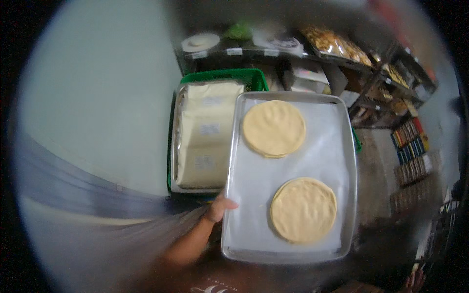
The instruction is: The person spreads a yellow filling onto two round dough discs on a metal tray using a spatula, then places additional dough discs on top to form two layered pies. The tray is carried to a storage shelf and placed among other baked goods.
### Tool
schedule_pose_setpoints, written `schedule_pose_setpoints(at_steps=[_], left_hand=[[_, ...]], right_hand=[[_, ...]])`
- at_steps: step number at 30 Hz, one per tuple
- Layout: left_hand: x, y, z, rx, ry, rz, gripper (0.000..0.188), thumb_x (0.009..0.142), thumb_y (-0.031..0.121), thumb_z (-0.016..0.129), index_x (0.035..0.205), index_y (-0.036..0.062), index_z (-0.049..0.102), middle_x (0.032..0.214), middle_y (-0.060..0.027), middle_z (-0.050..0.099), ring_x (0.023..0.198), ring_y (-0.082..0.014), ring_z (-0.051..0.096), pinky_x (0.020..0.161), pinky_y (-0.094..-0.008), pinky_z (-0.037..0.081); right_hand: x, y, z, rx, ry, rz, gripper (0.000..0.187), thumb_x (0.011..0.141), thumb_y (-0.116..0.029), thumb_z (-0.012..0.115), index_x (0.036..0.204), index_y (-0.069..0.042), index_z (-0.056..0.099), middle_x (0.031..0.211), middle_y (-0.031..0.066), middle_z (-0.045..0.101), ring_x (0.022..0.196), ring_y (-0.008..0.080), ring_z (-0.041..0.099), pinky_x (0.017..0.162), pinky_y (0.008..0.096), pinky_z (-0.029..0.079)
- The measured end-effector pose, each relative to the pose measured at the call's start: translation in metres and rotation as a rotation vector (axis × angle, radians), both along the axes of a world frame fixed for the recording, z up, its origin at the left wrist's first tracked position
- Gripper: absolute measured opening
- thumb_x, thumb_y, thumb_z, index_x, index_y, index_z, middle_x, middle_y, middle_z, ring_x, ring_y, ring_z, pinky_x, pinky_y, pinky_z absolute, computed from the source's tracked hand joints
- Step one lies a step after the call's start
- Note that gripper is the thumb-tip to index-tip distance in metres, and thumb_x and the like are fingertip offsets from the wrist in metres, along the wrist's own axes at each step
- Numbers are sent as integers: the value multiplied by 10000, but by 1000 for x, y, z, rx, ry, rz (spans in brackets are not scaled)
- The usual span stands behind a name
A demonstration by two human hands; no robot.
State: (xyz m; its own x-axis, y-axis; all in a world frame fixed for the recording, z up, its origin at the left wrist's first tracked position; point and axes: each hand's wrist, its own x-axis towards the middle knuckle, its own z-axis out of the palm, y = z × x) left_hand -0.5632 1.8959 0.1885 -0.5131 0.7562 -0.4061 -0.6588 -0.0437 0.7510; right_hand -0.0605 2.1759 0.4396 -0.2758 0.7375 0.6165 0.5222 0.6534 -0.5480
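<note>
A shallow metal baking tray (255, 195) lined with white paper is held up in front of me, tilted toward my view. My left hand (222, 207) grips its left edge, the thumb lying over the rim and the other fingers hidden beneath. On the paper are two round, pale yellow stacks of flat dough: one dough stack (274, 128) at the far left, the other dough stack (304, 210) at the near right. Their edges show thin layers. No right hand shows along the tray's visible edges.
Behind the tray, a green crate (220, 74) supports another metal tray with pale wrapped slabs (207, 132) bearing labels. A shelf (222, 52) holds plates and bagged food. White boxes (307, 78) sit under it. Stacked packages (413, 141) stand at right; a pale wall (107, 97) rises at left.
</note>
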Motion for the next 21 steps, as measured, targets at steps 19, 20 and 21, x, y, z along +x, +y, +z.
schedule_pose_setpoints(at_steps=[19,20,21], left_hand=[[-41,35,-1,-226,-11,676,608,950,334,590,1420,-46,516,1290,-198,643,1170,-287,629,1053,-407,486],[-35,38,4,-155,18,760,587,984,349,559,1421,-40,519,1290,-197,646,1159,-284,634,1050,-408,489],[-29,43,7,-79,53,836,568,1018,364,528,1422,-35,522,1290,-196,649,1148,-282,639,1046,-409,492]], right_hand=[[-461,153,-260,-1476,-157,1022,412,1043,-215,553,1390,8,542,1156,76,677,1016,160,634,920,340,520],[-466,158,-265,-1502,-175,1034,419,1043,-224,550,1389,12,536,1168,77,672,1038,160,628,935,338,513],[-469,164,-267,-1489,-146,1079,422,1042,-229,549,1388,12,531,1178,76,666,1041,157,623,933,339,513]])
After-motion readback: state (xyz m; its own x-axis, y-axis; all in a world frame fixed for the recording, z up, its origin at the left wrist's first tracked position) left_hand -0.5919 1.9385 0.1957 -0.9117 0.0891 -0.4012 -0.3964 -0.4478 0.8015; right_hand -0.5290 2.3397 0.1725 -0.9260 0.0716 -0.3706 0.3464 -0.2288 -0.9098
